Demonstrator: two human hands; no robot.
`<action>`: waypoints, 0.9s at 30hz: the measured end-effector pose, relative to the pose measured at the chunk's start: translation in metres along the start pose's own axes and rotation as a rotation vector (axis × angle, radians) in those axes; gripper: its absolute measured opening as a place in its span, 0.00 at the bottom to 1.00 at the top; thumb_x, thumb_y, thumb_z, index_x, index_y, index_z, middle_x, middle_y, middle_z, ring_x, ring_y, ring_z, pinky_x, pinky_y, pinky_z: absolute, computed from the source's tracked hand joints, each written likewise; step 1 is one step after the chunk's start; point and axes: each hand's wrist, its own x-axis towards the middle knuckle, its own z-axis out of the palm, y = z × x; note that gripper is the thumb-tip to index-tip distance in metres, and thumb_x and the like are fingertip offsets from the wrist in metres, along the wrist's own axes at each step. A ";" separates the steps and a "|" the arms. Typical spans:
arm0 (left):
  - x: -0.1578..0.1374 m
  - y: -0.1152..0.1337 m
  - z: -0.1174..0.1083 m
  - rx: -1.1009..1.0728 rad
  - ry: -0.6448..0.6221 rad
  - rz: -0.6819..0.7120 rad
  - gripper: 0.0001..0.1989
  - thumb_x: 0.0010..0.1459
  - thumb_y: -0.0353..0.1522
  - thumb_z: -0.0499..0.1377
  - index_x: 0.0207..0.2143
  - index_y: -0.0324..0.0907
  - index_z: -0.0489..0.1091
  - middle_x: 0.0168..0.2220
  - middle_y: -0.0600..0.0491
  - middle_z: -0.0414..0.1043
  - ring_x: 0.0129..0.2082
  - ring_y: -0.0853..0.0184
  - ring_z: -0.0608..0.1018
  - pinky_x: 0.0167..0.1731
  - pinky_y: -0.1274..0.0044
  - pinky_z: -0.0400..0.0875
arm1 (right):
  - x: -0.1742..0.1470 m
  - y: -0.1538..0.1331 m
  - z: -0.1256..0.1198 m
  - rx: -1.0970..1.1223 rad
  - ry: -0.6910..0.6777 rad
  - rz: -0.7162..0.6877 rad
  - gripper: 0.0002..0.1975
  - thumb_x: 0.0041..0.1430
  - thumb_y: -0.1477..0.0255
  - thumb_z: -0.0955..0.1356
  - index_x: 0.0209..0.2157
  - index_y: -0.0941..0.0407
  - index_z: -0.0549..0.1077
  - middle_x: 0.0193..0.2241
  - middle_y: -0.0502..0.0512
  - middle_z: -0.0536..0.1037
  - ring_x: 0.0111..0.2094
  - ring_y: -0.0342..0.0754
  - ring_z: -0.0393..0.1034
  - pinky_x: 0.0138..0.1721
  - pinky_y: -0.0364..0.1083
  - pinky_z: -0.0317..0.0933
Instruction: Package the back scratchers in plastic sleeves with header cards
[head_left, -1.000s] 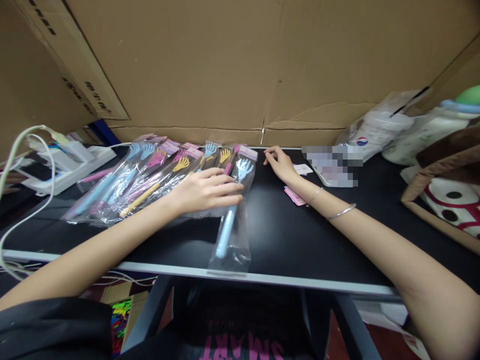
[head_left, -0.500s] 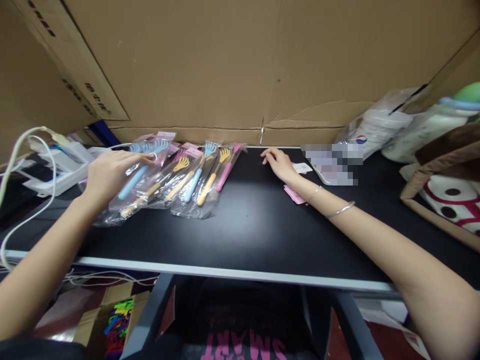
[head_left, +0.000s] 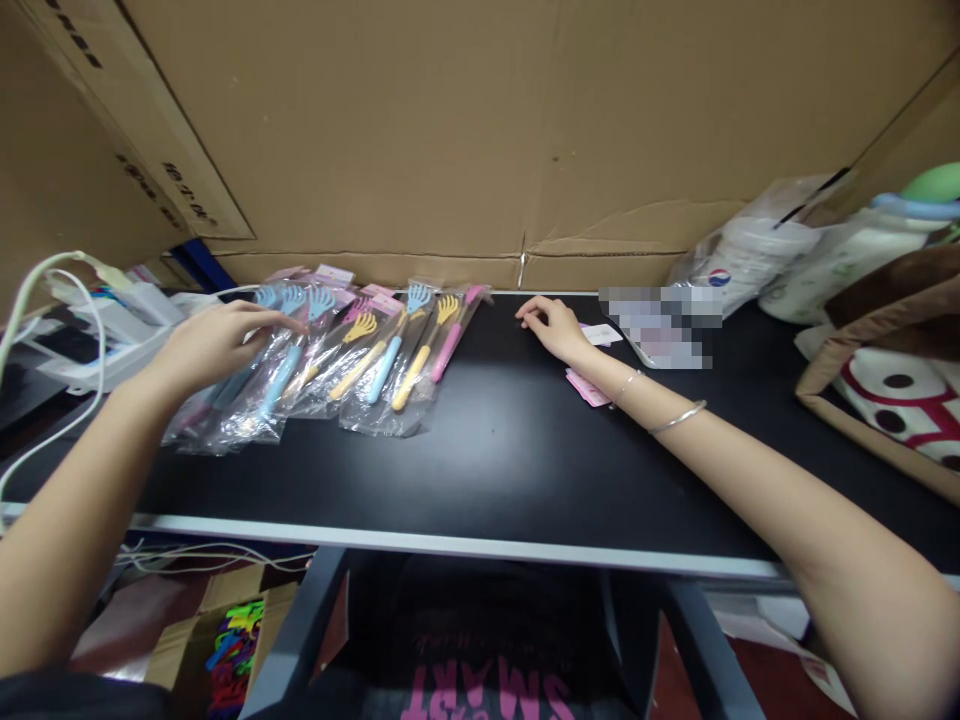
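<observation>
I had left hand (head_left: 214, 345), thumb and fingers loosely parted, beside bagged blue scratcher (head_left: 282, 378), contact unclear; handle slanted toward desk's (head_left: 517, 460) front-left corner. Right hand (head_left: 556, 328), fingers slack, lay farther.

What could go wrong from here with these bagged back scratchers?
The bagged back scratchers overlap in loose, smooth-looking plastic, so a nudge from the left hand over them might make some slide. The white cable loops close to the left forearm in this view and could get snagged.
</observation>
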 end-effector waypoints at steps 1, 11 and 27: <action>0.003 0.008 -0.004 0.047 -0.047 -0.028 0.21 0.65 0.38 0.48 0.53 0.52 0.76 0.45 0.50 0.77 0.42 0.60 0.75 0.39 0.75 0.63 | 0.000 0.000 0.000 -0.007 0.002 0.003 0.09 0.61 0.76 0.64 0.36 0.53 0.77 0.32 0.53 0.82 0.42 0.53 0.73 0.52 0.54 0.61; 0.063 0.103 -0.008 0.136 -0.249 -0.070 0.30 0.63 0.54 0.45 0.44 0.46 0.79 0.41 0.45 0.80 0.45 0.53 0.78 0.42 0.70 0.65 | -0.003 -0.004 0.000 -0.064 0.009 0.004 0.09 0.60 0.76 0.64 0.35 0.52 0.77 0.34 0.53 0.83 0.44 0.55 0.72 0.53 0.57 0.59; 0.075 0.100 0.020 -0.364 -0.043 -0.132 0.16 0.58 0.44 0.49 0.29 0.43 0.65 0.33 0.50 0.76 0.36 0.62 0.75 0.37 0.75 0.64 | -0.002 -0.002 -0.003 0.046 0.004 0.037 0.10 0.60 0.78 0.63 0.35 0.53 0.76 0.31 0.51 0.83 0.40 0.51 0.77 0.52 0.52 0.62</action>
